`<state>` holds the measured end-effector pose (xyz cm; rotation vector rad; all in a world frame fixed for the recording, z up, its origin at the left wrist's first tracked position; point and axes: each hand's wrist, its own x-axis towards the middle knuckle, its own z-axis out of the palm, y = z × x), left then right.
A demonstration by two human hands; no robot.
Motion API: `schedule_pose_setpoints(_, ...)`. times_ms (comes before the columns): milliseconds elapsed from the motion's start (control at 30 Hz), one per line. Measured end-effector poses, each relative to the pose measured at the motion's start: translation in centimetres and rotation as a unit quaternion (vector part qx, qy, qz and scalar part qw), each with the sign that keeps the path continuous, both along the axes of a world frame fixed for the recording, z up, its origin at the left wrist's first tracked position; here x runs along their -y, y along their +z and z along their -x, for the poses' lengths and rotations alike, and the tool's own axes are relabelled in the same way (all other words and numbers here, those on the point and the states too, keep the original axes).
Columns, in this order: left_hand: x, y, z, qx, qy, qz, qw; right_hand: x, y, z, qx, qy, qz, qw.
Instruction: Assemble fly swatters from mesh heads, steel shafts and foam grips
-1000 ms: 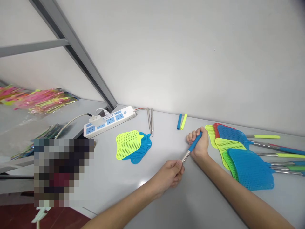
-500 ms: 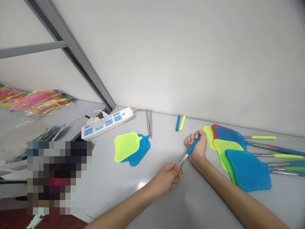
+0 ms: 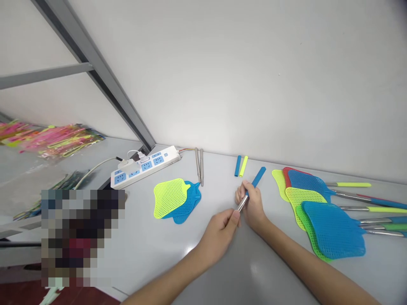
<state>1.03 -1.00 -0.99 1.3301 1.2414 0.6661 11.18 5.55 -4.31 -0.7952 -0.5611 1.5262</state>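
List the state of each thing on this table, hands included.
Left hand: closed on the rod
Right hand: closed around the held grip
Rod: runs into the held grip
Held grip: on the rod, far end exposed
Loose grips: lying side by side
Loose rods: lying side by side
Loose heads: overlapping, lime uppermost
Swatters: assembled, overlapping
Power strip: two plugs in, on or off unclear

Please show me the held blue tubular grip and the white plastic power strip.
Held blue tubular grip [image 3: 258, 177], head view: exposed upper part.
White plastic power strip [image 3: 152, 164], head view: middle of its socket face.
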Motion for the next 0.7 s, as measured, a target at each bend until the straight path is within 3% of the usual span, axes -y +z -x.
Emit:
schedule_pose_setpoints(133, -1.0, 1.7, 1.4, -0.133, 0.005, -0.133, 0.982, -0.4, 0.1, -0.3, -0.026, -0.002, 0.003, 1.000)
schedule_pose_setpoints(267, -2.6, 2.2, 3.7, -0.272, 0.033, -0.241, 0.931, -0.8, 0.1, -0.5, -0.047, -0.012, 0.011, 0.999)
schedule_pose_setpoints(433, -3.8, 1.4, 6.2, -0.395, 0.036, -0.230, 0.889, -1.0, -0.2, -0.5, -0.051, -0.016, 0.020, 0.998)
schedule_pose_setpoints(700, -3.9, 1.0, 7.5, -0.427, 0.023, -0.205, 0.880, -1.2, -0.5, -0.5, -0.049, -0.024, 0.023, 0.998)
